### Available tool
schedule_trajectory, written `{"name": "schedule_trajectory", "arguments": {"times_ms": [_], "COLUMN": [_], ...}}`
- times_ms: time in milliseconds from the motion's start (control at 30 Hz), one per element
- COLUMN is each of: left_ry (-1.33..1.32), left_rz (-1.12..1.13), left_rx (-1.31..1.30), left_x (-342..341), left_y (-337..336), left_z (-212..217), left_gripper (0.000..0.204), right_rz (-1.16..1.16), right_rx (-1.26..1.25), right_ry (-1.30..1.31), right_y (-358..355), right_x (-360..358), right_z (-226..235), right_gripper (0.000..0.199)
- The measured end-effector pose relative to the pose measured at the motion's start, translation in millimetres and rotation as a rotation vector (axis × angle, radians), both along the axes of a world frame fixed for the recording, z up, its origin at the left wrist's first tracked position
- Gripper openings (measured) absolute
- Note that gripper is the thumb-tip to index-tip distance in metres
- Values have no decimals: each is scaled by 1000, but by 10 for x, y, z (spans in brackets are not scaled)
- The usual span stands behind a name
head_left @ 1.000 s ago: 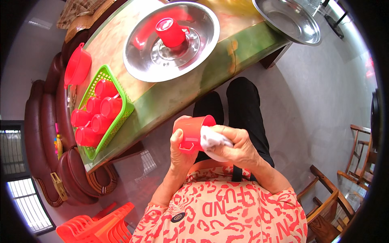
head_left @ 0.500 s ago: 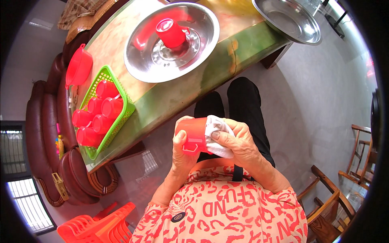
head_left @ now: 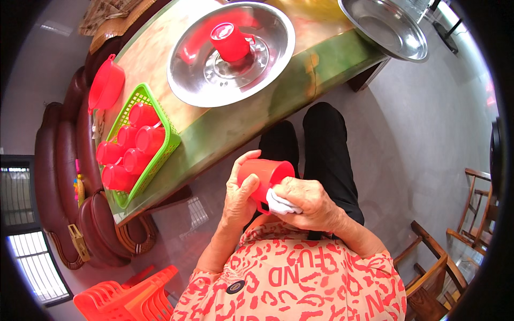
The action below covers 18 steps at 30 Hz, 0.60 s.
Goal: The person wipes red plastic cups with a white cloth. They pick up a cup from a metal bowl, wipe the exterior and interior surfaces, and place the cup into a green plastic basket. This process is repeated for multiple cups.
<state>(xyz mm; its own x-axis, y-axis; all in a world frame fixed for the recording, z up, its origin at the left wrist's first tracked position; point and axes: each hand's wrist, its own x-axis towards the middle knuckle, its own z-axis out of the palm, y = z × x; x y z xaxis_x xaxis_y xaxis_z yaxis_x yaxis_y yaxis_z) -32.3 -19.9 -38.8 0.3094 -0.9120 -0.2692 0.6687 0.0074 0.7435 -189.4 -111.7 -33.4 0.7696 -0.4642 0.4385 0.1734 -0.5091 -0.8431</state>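
Above my lap, my left hand (head_left: 241, 195) grips a red plastic mug (head_left: 262, 175) from its left side, thumb across the wall. The mug lies tilted on its side, its mouth turned to the right. In my right hand (head_left: 308, 199) a white cloth (head_left: 280, 203) is bunched under the fingers, close against the mug's rim and handle side. Another red mug (head_left: 231, 44) stands bottom up in the large steel basin (head_left: 184, 88) on the table. Several more red mugs (head_left: 136, 160) sit in a green plastic basket (head_left: 170, 136) at the table's left end.
The green-edged stone table (head_left: 214, 131) stretches ahead of me. On it are a red plastic basin (head_left: 108, 83) at the left and a second steel basin (head_left: 385, 27) at the far right. Red plastic stools (head_left: 128, 299) stand lower left, wooden chairs (head_left: 428, 267) lower right, a brown leather sofa (head_left: 59, 171) beyond.
My right hand has drawn the cloth off the mug's mouth, down to its lower rim. The mouth now shows open, and the mug has turned slightly in my left hand.
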Motion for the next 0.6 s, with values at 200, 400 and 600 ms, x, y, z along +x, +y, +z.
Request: {"name": "schedule_trajectory", "arguments": {"times_ms": [200, 400, 600], "left_ry": [-86, -172, -172], "left_rz": [88, 153, 195], "left_rx": [-70, -116, -117], "left_x": [-106, -165, -72], "left_y": [6, -40, -74], "left_z": [-95, -117, -87], "left_gripper": [57, 60, 59], "right_rz": [16, -43, -73], "right_rx": [982, 1216, 91], "right_ry": [82, -51, -4], "right_y": [73, 16, 12], "right_x": [-11, 52, 1], "right_z": [194, 226, 170], "right_gripper": [33, 30, 33]}}
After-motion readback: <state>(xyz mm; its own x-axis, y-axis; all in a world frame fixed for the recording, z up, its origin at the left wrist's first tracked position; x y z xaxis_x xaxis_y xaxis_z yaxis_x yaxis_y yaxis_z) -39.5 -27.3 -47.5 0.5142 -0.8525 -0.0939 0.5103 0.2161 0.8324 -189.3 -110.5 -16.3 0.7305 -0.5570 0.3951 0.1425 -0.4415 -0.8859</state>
